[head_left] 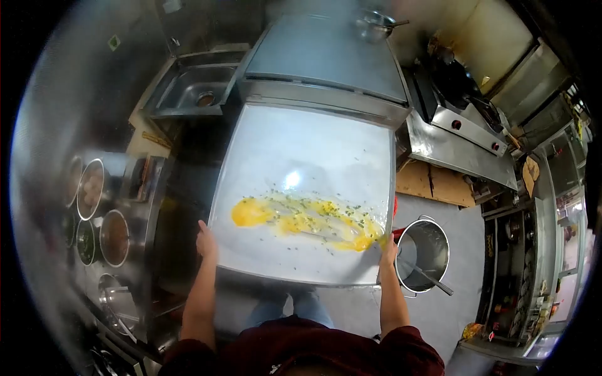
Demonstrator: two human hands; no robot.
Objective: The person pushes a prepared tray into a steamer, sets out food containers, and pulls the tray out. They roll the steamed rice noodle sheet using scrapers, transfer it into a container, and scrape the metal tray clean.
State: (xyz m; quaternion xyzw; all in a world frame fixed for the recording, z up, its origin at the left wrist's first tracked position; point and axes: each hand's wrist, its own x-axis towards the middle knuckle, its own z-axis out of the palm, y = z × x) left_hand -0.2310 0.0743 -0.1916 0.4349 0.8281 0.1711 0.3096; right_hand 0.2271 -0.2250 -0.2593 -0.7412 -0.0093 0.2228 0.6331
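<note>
A wide, flat tray (307, 135) covered with a white layer extends from the steel steamer. Yellow egg (251, 212) and chopped green bits lie in a streak across its nearer half. My left hand (205, 241) is at the tray's left edge, fingers close to the rim; what it grips there is hard to make out. On the right side, my right hand (389, 249) is closed around the tray's edge near the front corner, beside the egg streak.
Behind the tray is the steamer top (326, 56) with a metal bowl (374, 26). A sink (204, 84) stands back left, ingredient bowls (115, 238) at left. At right are a stove (461, 122) and a pot with a ladle (433, 241) inside.
</note>
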